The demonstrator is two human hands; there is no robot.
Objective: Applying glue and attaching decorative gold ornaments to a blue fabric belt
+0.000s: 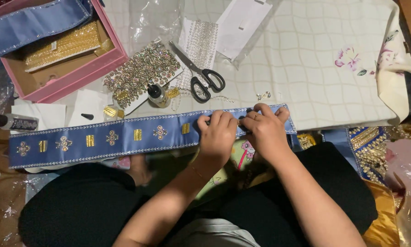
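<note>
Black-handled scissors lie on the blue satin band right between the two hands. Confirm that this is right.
Not right. The head view shows the black-handled scissors lying on the cream quilted cloth, above the blue satin band and apart from it. The left hand and right hand press on the band near its right end.

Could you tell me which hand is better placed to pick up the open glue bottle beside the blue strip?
Probably the left hand: the glue bottle stands up and to its left, while the right hand rests farther along the blue strip.
</note>
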